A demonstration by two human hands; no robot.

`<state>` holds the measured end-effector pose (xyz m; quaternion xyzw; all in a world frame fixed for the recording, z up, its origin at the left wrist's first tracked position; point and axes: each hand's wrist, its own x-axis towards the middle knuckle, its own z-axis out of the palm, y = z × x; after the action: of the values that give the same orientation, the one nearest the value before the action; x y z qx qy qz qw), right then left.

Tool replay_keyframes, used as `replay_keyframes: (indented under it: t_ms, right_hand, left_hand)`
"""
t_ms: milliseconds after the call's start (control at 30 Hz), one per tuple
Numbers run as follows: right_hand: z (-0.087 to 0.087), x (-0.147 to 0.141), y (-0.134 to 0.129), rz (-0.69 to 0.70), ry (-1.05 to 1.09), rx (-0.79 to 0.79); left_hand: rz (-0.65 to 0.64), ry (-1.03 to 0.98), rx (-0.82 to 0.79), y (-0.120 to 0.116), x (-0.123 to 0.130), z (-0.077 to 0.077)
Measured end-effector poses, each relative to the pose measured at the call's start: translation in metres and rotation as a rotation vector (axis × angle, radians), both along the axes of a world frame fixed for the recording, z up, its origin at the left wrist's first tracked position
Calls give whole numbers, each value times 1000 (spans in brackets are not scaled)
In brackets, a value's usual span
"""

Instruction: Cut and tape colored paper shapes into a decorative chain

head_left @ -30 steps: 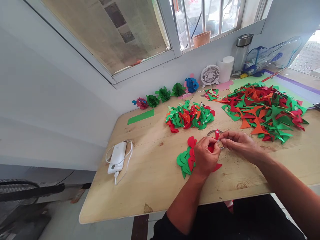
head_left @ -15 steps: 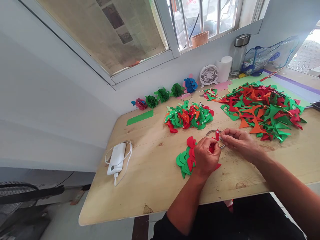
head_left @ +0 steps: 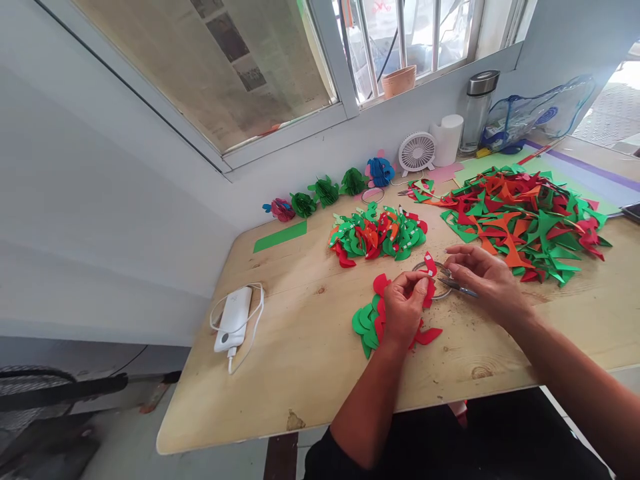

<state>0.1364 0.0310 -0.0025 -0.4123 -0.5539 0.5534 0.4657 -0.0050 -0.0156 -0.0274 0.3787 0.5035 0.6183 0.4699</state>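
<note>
My left hand [head_left: 404, 303] pinches a small curved red paper piece [head_left: 429, 261] that bears a white patch. My right hand [head_left: 487, 280] is curled around slim metal tweezers [head_left: 459, 287], their tips close to that piece. Below both hands a metal ring [head_left: 443, 292] lies on the table, partly covered. Under and beside my left hand are green paper cutouts [head_left: 367, 323] and red paper cutouts [head_left: 427, 335], some hidden by the hand. Farther back is a heap of green, red and orange cutouts [head_left: 377, 230] with white patches.
Paper offcuts [head_left: 525, 220] are piled at the right. Folded paper figures [head_left: 326, 190], a small white fan [head_left: 417, 152] and a glass bottle [head_left: 479, 113] stand along the wall. A white power bank [head_left: 234, 317] with its cable lies on the left of the wooden table [head_left: 295, 353].
My right hand has drawn back slightly to the right, and the tweezers now show in it. The red piece in my left hand has tilted and shifted a little left.
</note>
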Motion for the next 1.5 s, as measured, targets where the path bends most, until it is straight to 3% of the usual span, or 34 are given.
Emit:
replay_keyframes:
  t_ms: [267, 433, 767, 967, 1267, 1500]
  right_hand:
    - [-6, -3, -3, 18, -204, 286]
    - [-6, -5, -4, 25, -275, 374]
    - [-4, -6, -3, 25, -278, 363]
    - [-6, -5, -2, 18, -238, 307]
    - [-8, -8, -6, 56, -303, 382]
    - [-11, -9, -7, 76, -385, 447]
  left_hand:
    - [-26, 49, 11, -2, 1, 9]
    - [-41, 90, 7, -3, 2, 7]
    - [-50, 104, 21, -4, 2, 8]
    - [11, -29, -95, -4, 1, 11]
    - [119, -122, -166, 3, 1, 4]
    - [91, -236, -180, 5, 0, 0]
